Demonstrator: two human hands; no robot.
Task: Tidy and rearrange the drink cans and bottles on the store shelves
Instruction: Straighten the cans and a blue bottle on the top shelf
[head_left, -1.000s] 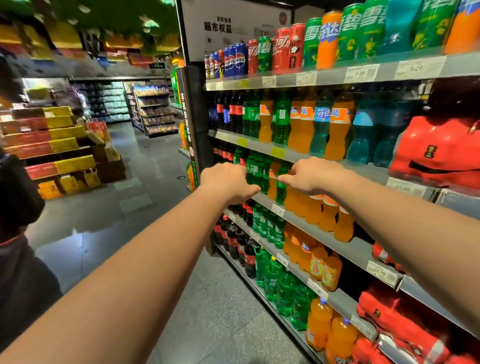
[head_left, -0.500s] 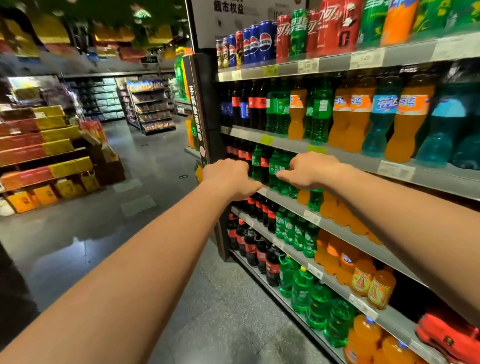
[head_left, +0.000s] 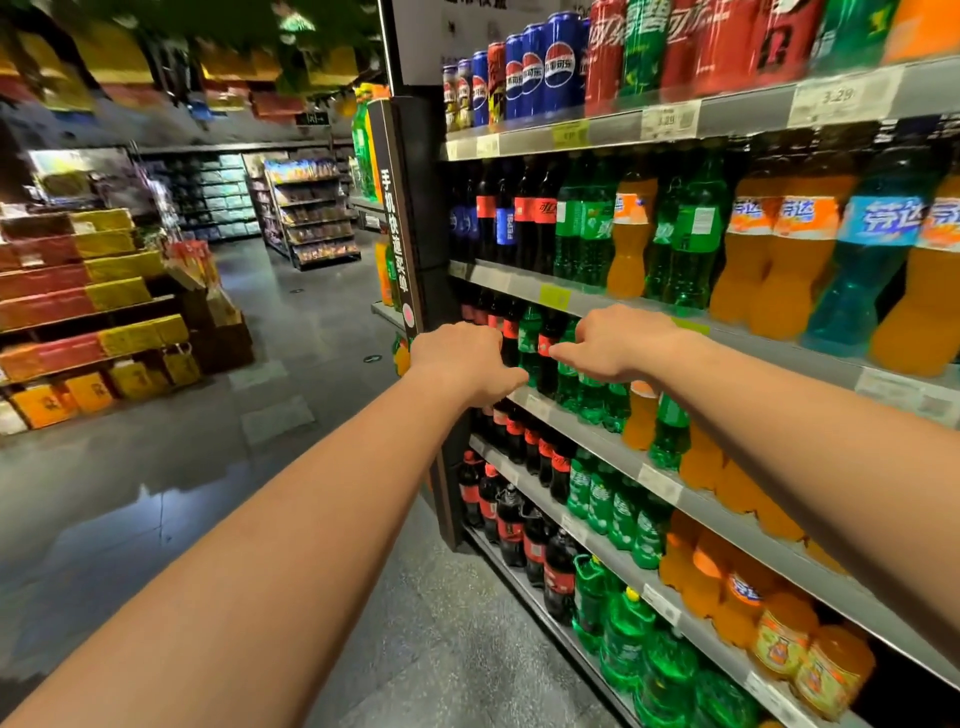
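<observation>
Both of my arms reach toward the third shelf (head_left: 595, 440) of a drinks rack. My left hand (head_left: 462, 364) hovers in front of the shelf's left end, fingers curled in with nothing in them. Just to its right, my right hand (head_left: 618, 343) holds nothing; its fingertips point left and touch the red label of a dark cola bottle (head_left: 546, 370). A green soda bottle (head_left: 530, 338) stands between the two hands, with more green bottles (head_left: 592, 400) behind my right hand. Blue cola cans (head_left: 558, 62) line the top shelf.
Orange, green and blue soda bottles (head_left: 696, 234) fill the second shelf; cola, green and orange bottles (head_left: 597, 499) fill the lower shelves. A black end panel (head_left: 397, 208) closes the rack's left end. Stacked red and yellow boxes (head_left: 93, 291) stand across the grey aisle floor (head_left: 291, 415).
The view has shifted left along the rack, from the orange bottles to the cola and green ones. Both hands keep the same posture, now at the shelf's left end.
</observation>
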